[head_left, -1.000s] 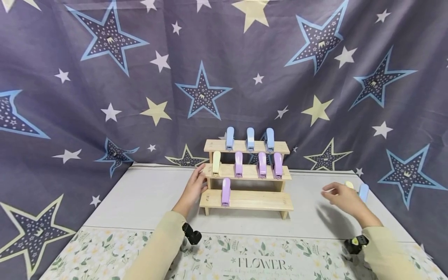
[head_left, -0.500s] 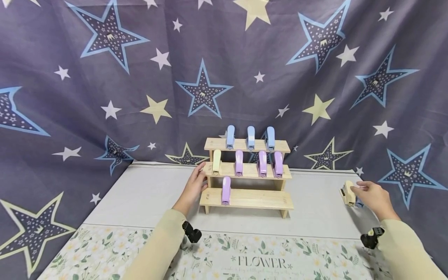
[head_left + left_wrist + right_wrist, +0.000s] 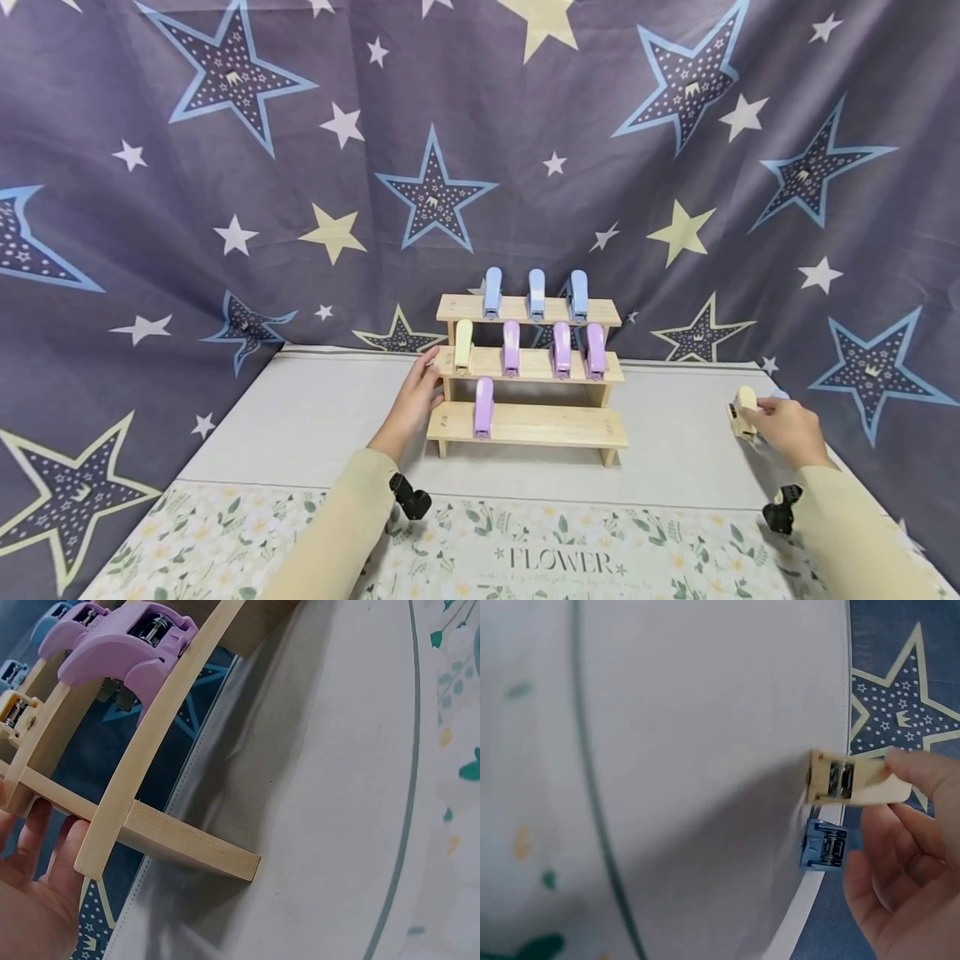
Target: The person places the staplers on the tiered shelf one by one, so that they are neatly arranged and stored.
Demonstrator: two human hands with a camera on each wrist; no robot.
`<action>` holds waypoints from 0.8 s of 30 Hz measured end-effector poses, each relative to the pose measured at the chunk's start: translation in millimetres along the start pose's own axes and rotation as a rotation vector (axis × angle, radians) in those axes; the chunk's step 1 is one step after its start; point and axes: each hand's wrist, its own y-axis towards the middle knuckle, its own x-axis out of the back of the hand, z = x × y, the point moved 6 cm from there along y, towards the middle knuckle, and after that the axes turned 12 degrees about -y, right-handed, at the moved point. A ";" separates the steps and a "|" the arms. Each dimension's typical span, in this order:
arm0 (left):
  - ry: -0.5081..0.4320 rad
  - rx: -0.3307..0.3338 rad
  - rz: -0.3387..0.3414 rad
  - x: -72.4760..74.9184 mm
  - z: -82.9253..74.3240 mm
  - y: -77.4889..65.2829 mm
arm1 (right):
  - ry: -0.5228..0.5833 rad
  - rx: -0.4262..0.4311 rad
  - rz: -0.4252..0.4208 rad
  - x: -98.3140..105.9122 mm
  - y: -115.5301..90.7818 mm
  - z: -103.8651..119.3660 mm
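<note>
At the table's right side, my right hand (image 3: pixel 791 429) pinches a cream stapler (image 3: pixel 866 781) between thumb and fingers. The stapler stands upright, its metal spring end toward the table. Right beside it is a blue stapler (image 3: pixel 825 845), mostly hidden behind the hand in the head view. My left hand (image 3: pixel 408 408) holds the left end of a three-step wooden stand (image 3: pixel 547 425) at the middle shelf, fingers (image 3: pixel 66 851) against the side board. Another cream stapler (image 3: pixel 463 347) and several purple staplers (image 3: pixel 512 348) stand on that shelf. One purple stapler (image 3: pixel 483 408) stands on the lowest step.
Three blue staplers (image 3: pixel 536 293) line the top shelf. A floral cloth (image 3: pixel 247 533) covers the front of the white table (image 3: pixel 675 450). Behind the table hangs a dark star-patterned curtain (image 3: pixel 525 225).
My right hand has moved right from in front of the two loose staplers and now pinches the cream one. The left hand has stayed at the stand.
</note>
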 end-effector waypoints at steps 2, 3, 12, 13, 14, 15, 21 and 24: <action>-0.004 -0.004 0.006 0.0 -0.8 0.0 | -0.001 0.004 0.018 -0.3 -0.1 1.3; -0.005 -0.004 0.005 0.2 -1.0 0.3 | 0.001 0.004 0.031 -0.4 -0.1 1.8; -0.008 0.002 0.002 1.5 -0.7 0.1 | 0.059 -0.011 0.159 -8.2 -8.1 4.9; -0.005 0.003 0.002 1.6 -0.3 0.0 | 0.058 -0.007 0.158 -8.8 -9.1 5.4; -0.003 0.002 0.005 1.5 -0.1 -0.1 | 0.058 -0.004 0.154 -9.0 -10.0 6.0; -0.002 0.005 0.005 1.3 0.5 -0.1 | 0.056 0.001 0.152 -9.5 -10.7 6.3; 0.002 0.014 0.001 0.7 1.5 -0.9 | 0.065 0.021 0.178 -10.6 -12.5 12.7; 0.000 0.008 0.000 0.3 0.4 -1.1 | 0.064 0.047 0.173 -7.5 -13.4 20.6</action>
